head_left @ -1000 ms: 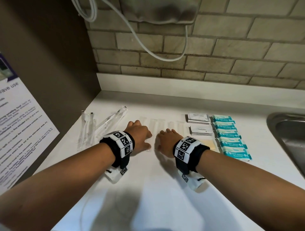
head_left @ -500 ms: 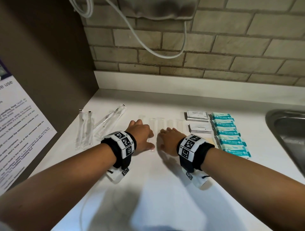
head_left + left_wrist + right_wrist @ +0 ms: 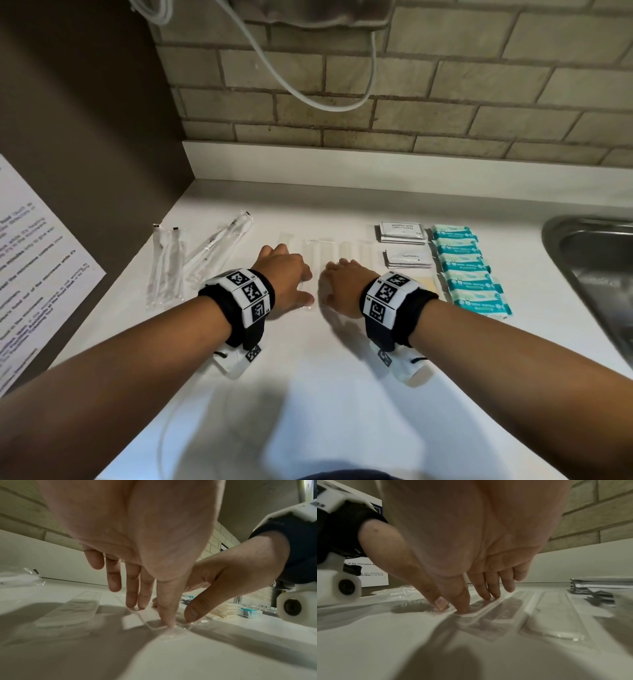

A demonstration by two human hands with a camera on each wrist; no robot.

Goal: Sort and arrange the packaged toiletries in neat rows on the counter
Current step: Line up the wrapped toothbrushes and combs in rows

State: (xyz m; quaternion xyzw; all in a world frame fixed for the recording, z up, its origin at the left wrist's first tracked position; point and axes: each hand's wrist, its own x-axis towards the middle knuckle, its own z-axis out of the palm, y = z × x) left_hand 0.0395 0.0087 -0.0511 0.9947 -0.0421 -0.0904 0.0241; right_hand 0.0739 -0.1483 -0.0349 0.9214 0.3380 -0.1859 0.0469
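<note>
Kitchenette: sink (image 3: 589,260), brick backsplash (image 3: 445,89)

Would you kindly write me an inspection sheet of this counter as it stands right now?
Surface: white counter, lit, with hand shadows.
Job's things: teal packets in a neat column at right; shampoo sachets and toothpaste sachets stacked beside them; flat clear packets in a row at centre; clear toothbrush packs at left, with others lying askew.
Clutter: nothing seen.
Grippers: left hand and right hand press with straight fingertips on one clear packet; neither grips it.
Cables: white cord loops down the wall, above the counter.
Surroundings: brick wall, steel sink at right, printed notice at left.
</note>
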